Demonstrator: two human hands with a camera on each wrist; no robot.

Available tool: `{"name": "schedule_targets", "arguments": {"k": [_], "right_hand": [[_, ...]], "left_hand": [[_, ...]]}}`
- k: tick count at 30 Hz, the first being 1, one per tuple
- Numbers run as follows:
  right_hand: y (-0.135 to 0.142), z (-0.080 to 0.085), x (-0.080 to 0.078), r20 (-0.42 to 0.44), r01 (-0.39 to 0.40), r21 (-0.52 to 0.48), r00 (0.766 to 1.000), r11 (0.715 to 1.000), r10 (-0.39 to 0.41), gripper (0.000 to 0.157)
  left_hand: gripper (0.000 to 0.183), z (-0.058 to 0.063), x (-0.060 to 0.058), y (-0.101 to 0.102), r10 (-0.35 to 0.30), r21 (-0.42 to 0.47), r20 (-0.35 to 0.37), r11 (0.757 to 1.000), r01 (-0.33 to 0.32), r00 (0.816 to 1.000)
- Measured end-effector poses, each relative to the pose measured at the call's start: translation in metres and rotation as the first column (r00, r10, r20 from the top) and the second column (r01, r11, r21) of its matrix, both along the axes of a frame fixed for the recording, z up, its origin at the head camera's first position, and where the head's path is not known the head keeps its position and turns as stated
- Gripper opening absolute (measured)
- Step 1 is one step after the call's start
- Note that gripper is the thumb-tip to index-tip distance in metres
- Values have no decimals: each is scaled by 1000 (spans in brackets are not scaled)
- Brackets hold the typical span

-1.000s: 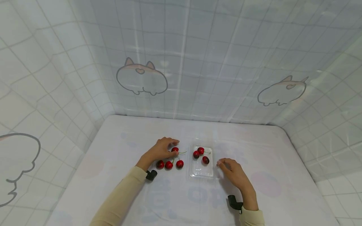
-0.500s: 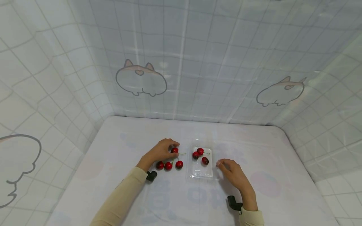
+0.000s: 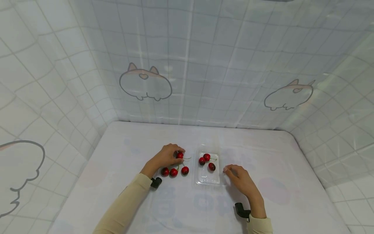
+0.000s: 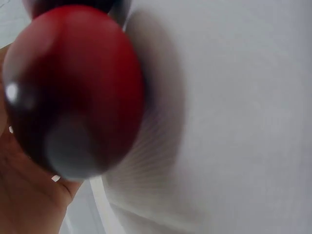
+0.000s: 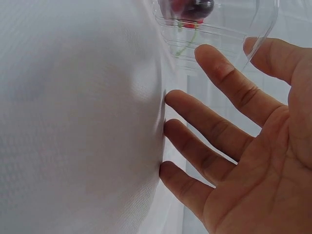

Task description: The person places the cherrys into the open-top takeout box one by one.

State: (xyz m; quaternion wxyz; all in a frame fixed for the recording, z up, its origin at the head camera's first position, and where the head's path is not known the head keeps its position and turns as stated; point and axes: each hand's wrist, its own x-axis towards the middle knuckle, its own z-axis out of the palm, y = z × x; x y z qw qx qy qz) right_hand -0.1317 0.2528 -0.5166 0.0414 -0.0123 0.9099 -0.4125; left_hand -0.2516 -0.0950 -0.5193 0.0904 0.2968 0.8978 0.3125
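My left hand (image 3: 167,156) has its thumb and index finger curled around a red cherry (image 3: 180,156) with a thin green stem, fingertips at its sides. Several other cherries lie close by, including one cherry (image 3: 185,170) nearer the front. A dark red cherry (image 4: 78,92) fills much of the left wrist view and hides part of the hand. My right hand (image 3: 241,178) rests beside a clear plastic container (image 3: 208,180); in the right wrist view its fingers (image 5: 209,124) are spread and fairly straight, with thumb and index fingertips at the container's rim. Inside sit 3 cherries, one a darker cherry (image 3: 211,166).
A white cloth with faint prints covers the table (image 3: 193,211). Behind it and at both sides hang tiled-pattern curtains (image 3: 204,81) with cartoon animals. Each wrist carries a black camera mount, such as the right mount (image 3: 242,210).
The left thumb and index finger have drawn slightly closer around the cherry, and its stem has shifted a little. The right hand and the container hold their place.
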Motion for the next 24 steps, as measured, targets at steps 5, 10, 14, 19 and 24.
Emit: {"name": "schedule_targets", "arguments": {"k": [5, 10, 14, 19, 24], "right_hand": [[0, 1, 0, -16, -6, 7, 1000, 1000, 6, 29], [0, 1, 1, -29, -15, 12, 999, 1000, 15, 29], [1, 0, 1, -24, -19, 15, 1000, 1000, 20, 30], [2, 0, 1, -14, -21, 18, 1000, 1000, 21, 32], [1, 0, 0, -19, -22, 22, 1000, 1000, 22, 30]], "left_hand": [[40, 5, 0, 0, 12, -26, -45, 1000, -14, 999], [37, 9, 0, -1, 15, -32, -105, 999, -19, 994], [36, 13, 1, 1, 8, -23, -157, 1000, -12, 988], [38, 24, 1, 10, -6, -19, -178, 1000, 3, 984], [40, 40, 2, 26, -28, -38, -186, 999, 21, 982]]}}
